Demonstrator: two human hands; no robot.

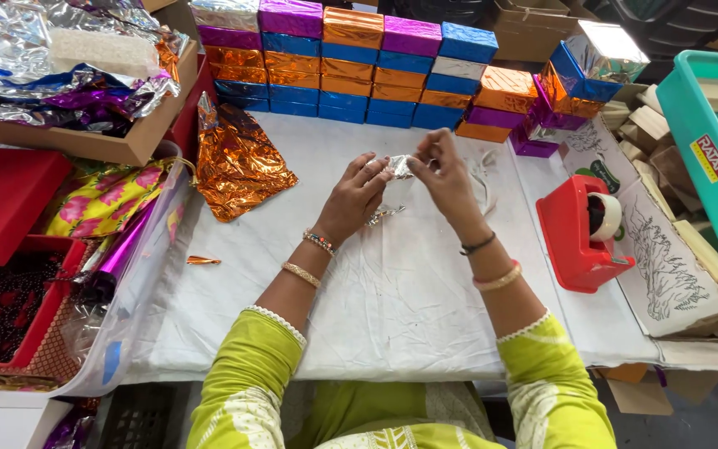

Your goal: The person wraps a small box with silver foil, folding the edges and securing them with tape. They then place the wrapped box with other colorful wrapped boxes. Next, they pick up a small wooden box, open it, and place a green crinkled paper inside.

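Observation:
My left hand (357, 196) and my right hand (445, 176) meet above the white cloth (392, 283), both pinching a small crumpled piece of silver foil (399, 166). Another silver foil scrap (384, 214) lies on the cloth just below the hands. A crumpled orange foil sheet (238, 162) lies to the left of my left hand. Behind the hands stands a stacked wall of foil-wrapped boxes (359, 71) in orange, blue, purple and silver.
A red tape dispenser (579, 233) sits right of my right hand. A teal plastic crate (712, 150) holds wooden blocks at far right. A cardboard box of loose foil (68, 75) is at back left, red boxes (6, 199) and a purple foil roll (118, 254) at left.

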